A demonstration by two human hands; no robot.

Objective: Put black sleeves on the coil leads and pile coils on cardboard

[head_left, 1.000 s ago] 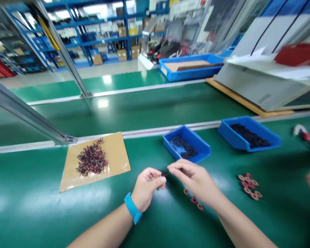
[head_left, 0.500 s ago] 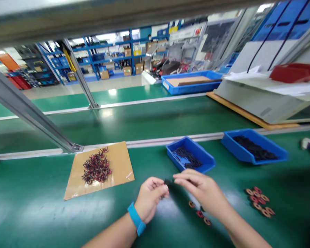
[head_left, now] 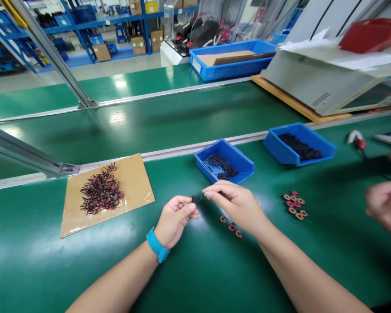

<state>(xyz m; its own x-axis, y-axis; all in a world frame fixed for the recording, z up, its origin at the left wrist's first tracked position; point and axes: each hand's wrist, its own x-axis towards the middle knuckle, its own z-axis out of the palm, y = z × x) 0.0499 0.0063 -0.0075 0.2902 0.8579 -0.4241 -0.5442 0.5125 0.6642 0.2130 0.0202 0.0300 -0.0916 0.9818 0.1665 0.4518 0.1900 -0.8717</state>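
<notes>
My left hand (head_left: 177, 217), with a blue band at the wrist, pinches a small dark part (head_left: 194, 199) with thin black pieces sticking up. Close to its right, my right hand (head_left: 234, 202) has thumb and forefinger pressed together at a thin dark strand beside that part; its exact shape is too small to tell. Below my right hand, a few copper and red ring coils (head_left: 231, 228) lie on the green table. Behind the hands stands a blue bin (head_left: 247, 170) of short black tubes.
A brown sheet (head_left: 140, 182) bears a pile of coils with black legs (head_left: 101, 191). Farther right are another blue bin (head_left: 273, 150), several ring coils (head_left: 293, 204) and pliers (head_left: 356, 139). Another person's hands (head_left: 382, 204) are at the right edge. A metal post (head_left: 29, 152) stands left.
The view has tilted down and shifted right, so everything sits higher and farther left. Another person's hands now show at the right edge. Both my hands stay pinched near each other.
</notes>
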